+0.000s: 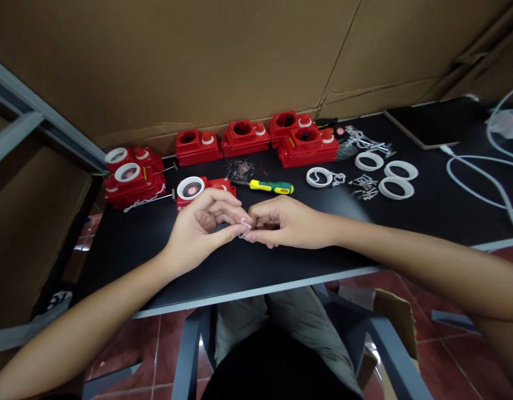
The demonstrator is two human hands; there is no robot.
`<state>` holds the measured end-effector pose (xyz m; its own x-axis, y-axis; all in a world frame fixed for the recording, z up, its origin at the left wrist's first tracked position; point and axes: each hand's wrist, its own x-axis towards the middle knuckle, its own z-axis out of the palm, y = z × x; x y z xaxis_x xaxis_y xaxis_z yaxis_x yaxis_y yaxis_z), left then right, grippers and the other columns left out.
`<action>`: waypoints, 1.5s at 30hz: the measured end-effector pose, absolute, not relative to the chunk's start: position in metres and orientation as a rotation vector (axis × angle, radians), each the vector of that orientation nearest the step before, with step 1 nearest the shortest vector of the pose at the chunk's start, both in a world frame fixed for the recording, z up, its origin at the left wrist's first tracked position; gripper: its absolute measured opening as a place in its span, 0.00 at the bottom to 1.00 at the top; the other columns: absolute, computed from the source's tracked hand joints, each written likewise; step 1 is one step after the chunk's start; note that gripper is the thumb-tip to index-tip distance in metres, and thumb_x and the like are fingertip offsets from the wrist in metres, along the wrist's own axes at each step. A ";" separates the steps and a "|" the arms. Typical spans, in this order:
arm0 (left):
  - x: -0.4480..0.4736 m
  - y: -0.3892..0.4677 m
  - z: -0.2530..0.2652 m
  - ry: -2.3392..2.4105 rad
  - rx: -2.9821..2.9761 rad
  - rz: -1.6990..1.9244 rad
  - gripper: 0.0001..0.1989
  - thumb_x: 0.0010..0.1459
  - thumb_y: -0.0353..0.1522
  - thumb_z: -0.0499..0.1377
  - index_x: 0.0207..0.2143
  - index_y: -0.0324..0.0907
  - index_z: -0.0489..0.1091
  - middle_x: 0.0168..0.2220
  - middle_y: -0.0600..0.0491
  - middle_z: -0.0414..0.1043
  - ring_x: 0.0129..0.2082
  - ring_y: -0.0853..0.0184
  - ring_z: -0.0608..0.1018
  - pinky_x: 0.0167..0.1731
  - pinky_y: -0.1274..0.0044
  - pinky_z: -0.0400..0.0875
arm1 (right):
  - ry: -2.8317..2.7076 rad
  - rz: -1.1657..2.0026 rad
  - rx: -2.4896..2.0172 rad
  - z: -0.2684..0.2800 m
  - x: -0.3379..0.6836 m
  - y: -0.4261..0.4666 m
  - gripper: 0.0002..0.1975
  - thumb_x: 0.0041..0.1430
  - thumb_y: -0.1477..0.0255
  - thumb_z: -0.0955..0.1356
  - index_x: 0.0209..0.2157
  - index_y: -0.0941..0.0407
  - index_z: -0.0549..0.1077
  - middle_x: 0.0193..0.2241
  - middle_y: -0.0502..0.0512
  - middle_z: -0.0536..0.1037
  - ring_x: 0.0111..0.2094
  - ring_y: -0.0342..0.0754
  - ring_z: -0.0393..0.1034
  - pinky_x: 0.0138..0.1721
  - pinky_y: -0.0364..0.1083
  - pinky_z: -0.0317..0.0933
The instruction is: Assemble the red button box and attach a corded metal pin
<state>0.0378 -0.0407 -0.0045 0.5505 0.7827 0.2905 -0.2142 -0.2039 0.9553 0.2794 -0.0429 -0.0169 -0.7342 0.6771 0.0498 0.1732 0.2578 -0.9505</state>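
Observation:
My left hand (pixel 210 222) and my right hand (pixel 285 221) meet over the front of the black table. Fingertips of both pinch a short white cord (pixel 245 224), partly hidden by the fingers. Just behind my left hand lies a red housing (pixel 223 184) with a white ring (pixel 190 189) on it. A screwdriver (pixel 272 186) with a yellow and green handle rests behind my right hand. To its right, another white ring (pixel 319 177) lies with a white cord (pixel 338 178) beside it.
Red housings stand along the cardboard wall (pixel 198 66), including one pair at left (pixel 135 186) with white rings. At right are loose white rings (pixel 396 188), small screws (pixel 364 186), metal rods (pixel 370 141), a tablet (pixel 423 125) and a white cable (pixel 481 158). The black table (pixel 256 272) has a grey front edge.

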 end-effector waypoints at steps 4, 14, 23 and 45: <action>0.037 -0.038 -0.005 0.517 1.566 0.972 0.11 0.67 0.24 0.74 0.46 0.39 0.77 0.38 0.52 0.85 0.39 0.73 0.87 0.46 0.84 0.83 | -2.120 1.358 -0.781 -0.015 0.279 -0.044 0.16 0.69 0.62 0.74 0.40 0.62 0.76 0.31 0.50 0.77 0.28 0.34 0.71 0.32 0.35 0.66; 0.032 -0.037 0.005 0.597 1.518 0.835 0.19 0.65 0.27 0.74 0.52 0.43 0.69 0.38 0.56 0.78 0.31 0.72 0.83 0.32 0.82 0.80 | -2.172 0.806 -0.519 -0.017 0.283 -0.044 0.21 0.73 0.62 0.73 0.59 0.59 0.72 0.50 0.56 0.76 0.34 0.31 0.73 0.35 0.35 0.70; 0.029 -0.038 0.002 0.786 1.580 0.643 0.20 0.64 0.30 0.73 0.53 0.43 0.68 0.36 0.57 0.78 0.29 0.76 0.71 0.29 0.84 0.65 | -2.347 0.320 -0.434 -0.021 0.288 -0.037 0.13 0.79 0.70 0.66 0.55 0.60 0.80 0.46 0.57 0.83 0.48 0.38 0.77 0.53 0.38 0.72; 0.033 -0.041 0.011 1.026 2.011 0.508 0.11 0.67 0.41 0.67 0.42 0.41 0.80 0.24 0.63 0.53 0.23 0.74 0.56 0.26 0.80 0.52 | -2.391 0.413 -0.536 -0.020 0.292 -0.037 0.08 0.76 0.72 0.67 0.45 0.60 0.78 0.40 0.53 0.80 0.35 0.35 0.69 0.40 0.37 0.62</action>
